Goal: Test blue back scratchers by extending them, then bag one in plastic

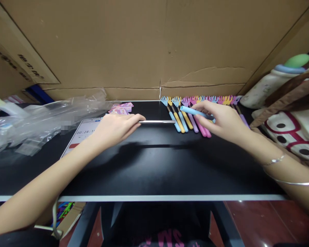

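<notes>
My left hand [115, 126] is closed around one end of a thin metal rod [157, 121] that stretches rightward just above the black table [149, 164]. My right hand [220, 118] grips a light blue handle [193, 110], held over a row of several small back scratchers [185, 115] with blue, yellow, purple and pink handles and claw-shaped heads. The rod's far end points toward that row, close to the blue handle.
A phone [79, 134] showing a timer lies under my left wrist. Crumpled clear plastic bags [41, 118] cover the left of the table, with pink packets [121, 108] behind. Cardboard [144, 48] walls the back. A patterned bag [288, 116] stands at right.
</notes>
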`<state>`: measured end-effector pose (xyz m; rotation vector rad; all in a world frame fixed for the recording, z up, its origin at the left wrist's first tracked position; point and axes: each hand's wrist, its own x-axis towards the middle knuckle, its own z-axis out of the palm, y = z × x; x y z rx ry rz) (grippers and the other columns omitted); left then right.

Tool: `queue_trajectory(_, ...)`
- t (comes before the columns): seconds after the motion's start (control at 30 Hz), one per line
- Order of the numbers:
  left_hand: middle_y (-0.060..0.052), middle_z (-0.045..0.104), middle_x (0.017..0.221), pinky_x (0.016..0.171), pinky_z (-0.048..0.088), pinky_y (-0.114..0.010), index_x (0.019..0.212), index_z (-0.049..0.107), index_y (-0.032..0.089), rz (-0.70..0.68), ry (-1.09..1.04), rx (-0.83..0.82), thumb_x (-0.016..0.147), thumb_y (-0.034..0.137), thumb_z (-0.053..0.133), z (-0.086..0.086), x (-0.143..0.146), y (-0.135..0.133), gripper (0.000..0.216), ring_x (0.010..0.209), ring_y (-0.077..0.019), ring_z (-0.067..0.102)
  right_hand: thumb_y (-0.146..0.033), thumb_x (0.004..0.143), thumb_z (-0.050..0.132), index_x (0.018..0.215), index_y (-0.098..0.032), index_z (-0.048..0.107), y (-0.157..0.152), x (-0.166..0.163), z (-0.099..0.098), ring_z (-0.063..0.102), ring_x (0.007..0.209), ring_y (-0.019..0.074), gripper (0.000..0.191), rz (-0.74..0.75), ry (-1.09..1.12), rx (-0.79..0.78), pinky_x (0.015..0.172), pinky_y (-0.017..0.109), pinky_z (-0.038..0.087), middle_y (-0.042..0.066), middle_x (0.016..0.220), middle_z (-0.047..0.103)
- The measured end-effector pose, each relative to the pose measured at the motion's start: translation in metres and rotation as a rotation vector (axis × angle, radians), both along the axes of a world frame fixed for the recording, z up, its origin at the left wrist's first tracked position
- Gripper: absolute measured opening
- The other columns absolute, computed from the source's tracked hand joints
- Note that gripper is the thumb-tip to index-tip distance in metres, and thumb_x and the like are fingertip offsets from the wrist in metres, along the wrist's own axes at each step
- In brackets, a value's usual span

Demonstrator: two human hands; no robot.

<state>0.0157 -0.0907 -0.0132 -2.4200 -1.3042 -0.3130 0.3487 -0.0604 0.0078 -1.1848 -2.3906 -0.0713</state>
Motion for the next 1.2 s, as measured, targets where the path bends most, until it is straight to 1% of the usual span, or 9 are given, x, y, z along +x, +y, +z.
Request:
queue_trajectory(0.07,-0.004,0.075,0.098,0.059,0.043,-0.026,0.112,0.063,0.024,-0.005,0.011,0.008,0.102,0.035,0.029,-0.001,0.0,0.0,0.037,0.08,-0.0209,0.071,-0.031,0.09,0.048,0.106,-0.022,0.063,0.004,-0.002,-0.004,0.062,0.062,0.0156,0.024,-0.007,-0.024,0.028,0.059,0.026,0.041,0.001,0.078,0.071)
queue_trajectory(0.17,-0.003,0.075,0.098,0.056,0.041,-0.027,0.111,0.062,0.023,-0.018,0.035,0.011,0.102,0.034,0.029,-0.001,0.001,0.001,0.036,0.079,-0.0211,0.071,-0.028,0.089,0.047,0.104,-0.021,0.063,0.006,-0.001,-0.016,0.061,0.063,0.0155,0.024,-0.005,-0.087,0.099,0.058,0.027,0.038,0.002,0.082,0.071)
queue_trajectory(0.27,-0.005,0.075,0.095,0.055,0.04,-0.027,0.11,0.063,0.022,-0.022,0.055,0.0,0.102,0.035,0.027,-0.001,0.001,0.001,0.039,0.077,-0.0216,0.071,-0.028,0.09,0.047,0.101,-0.019,0.064,0.006,0.002,-0.025,0.063,0.072,0.0183,0.022,0.014,-0.17,0.204,0.064,0.03,0.038,0.006,0.088,0.072)
queue_trajectory(0.33,-0.005,0.075,0.095,0.054,0.04,-0.027,0.11,0.063,0.022,-0.024,0.058,-0.004,0.101,0.035,0.027,-0.001,0.002,0.001,0.039,0.077,-0.0218,0.071,-0.028,0.091,0.047,0.099,-0.019,0.064,0.005,0.004,-0.027,0.063,0.076,0.0191,0.021,0.023,-0.18,0.236,0.067,0.031,0.039,0.006,0.089,0.072)
queue_trajectory(0.6,-0.005,0.075,0.098,0.058,0.042,-0.026,0.112,0.063,0.024,0.003,0.02,-0.008,0.101,0.037,0.028,-0.002,0.001,0.001,0.04,0.078,-0.0212,0.07,-0.028,0.092,0.047,0.101,-0.02,0.063,0.004,0.004,-0.028,0.064,0.078,0.0184,0.02,0.051,-0.09,0.192,0.07,0.033,0.033,0.005,0.089,0.072)
queue_trajectory(0.73,-0.004,0.075,0.102,0.059,0.042,-0.027,0.113,0.063,0.024,0.015,0.0,-0.011,0.101,0.039,0.027,-0.003,-0.001,0.001,0.041,0.08,-0.0208,0.07,-0.028,0.09,0.049,0.1,-0.022,0.062,0.006,0.007,-0.028,0.064,0.08,0.0191,0.017,0.076,0.022,0.133,0.073,0.033,0.036,0.004,0.09,0.071)
queue_trajectory(0.87,-0.003,0.075,0.101,0.057,0.04,-0.027,0.112,0.063,0.024,-0.003,0.003,-0.013,0.102,0.038,0.027,-0.006,-0.002,0.002,0.04,0.08,-0.0208,0.07,-0.026,0.089,0.052,0.1,-0.021,0.061,0.003,0.006,-0.029,0.063,0.078,0.0173,0.015,0.133,0.096,0.082,0.07,0.03,0.041,0.004,0.093,0.069)
queue_trajectory(1.0,-0.002,0.075,0.097,0.057,0.039,-0.026,0.11,0.063,0.023,-0.02,0.01,-0.015,0.101,0.037,0.028,-0.008,0.0,0.002,0.038,0.078,-0.0203,0.07,-0.021,0.088,0.053,0.1,-0.02,0.06,-0.003,0.001,-0.035,0.06,0.073,0.0142,0.014,0.173,0.113,0.042,0.066,0.027,0.042,0.003,0.092,0.066)
queue_trajectory(1.2,-0.002,0.075,0.097,0.056,0.039,-0.026,0.11,0.063,0.024,-0.042,0.008,-0.015,0.102,0.037,0.028,-0.011,0.002,0.002,0.038,0.078,-0.0198,0.07,-0.021,0.088,0.054,0.101,-0.021,0.06,-0.007,-0.002,-0.045,0.058,0.072,0.013,0.014,0.155,0.12,-0.052,0.063,0.026,0.041,0.002,0.094,0.066)
